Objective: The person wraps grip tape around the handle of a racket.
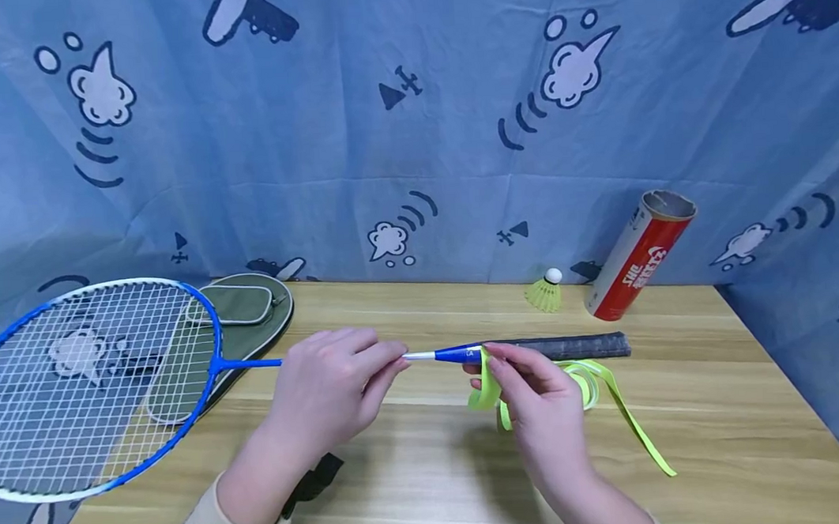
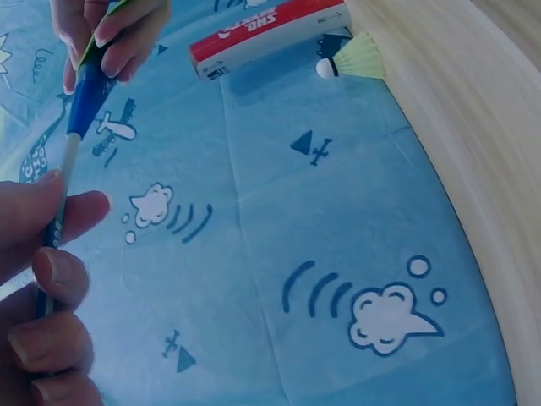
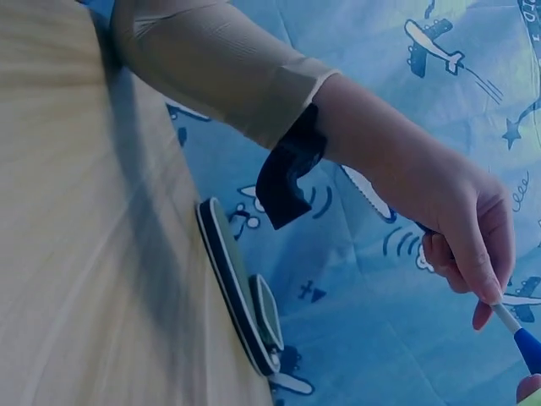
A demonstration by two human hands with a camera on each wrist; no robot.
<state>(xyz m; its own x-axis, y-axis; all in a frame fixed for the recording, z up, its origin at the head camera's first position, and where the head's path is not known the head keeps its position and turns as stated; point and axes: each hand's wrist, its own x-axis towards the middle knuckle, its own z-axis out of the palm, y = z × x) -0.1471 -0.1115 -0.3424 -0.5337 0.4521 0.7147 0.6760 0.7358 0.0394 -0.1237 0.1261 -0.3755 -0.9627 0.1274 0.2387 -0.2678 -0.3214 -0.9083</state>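
Observation:
A blue and white badminton racket [image 1: 250, 364] is held level, its strung head to the left and its dark handle [image 1: 595, 345] to the right. My left hand [image 1: 333, 381] grips the thin shaft, fingers curled round it, as the left wrist view also shows. At the blue cone [image 1: 456, 355], where the handle begins, my right hand [image 1: 540, 398] pinches yellow-green grip tape [image 1: 485, 393] between thumb and fingers. More of the tape hangs in a loop below the cone. Behind the right hand shows a partly hidden coil [image 1: 584, 388] with a loose tail running down to the right.
On the wooden table [image 1: 719, 404], a green racket cover [image 1: 247, 303] lies behind the racket head. Toward the back right, a yellow shuttlecock [image 1: 545, 293] sits beside a red and white shuttlecock tube [image 1: 636, 258]. A blue patterned curtain [image 1: 455, 133] hangs behind the table.

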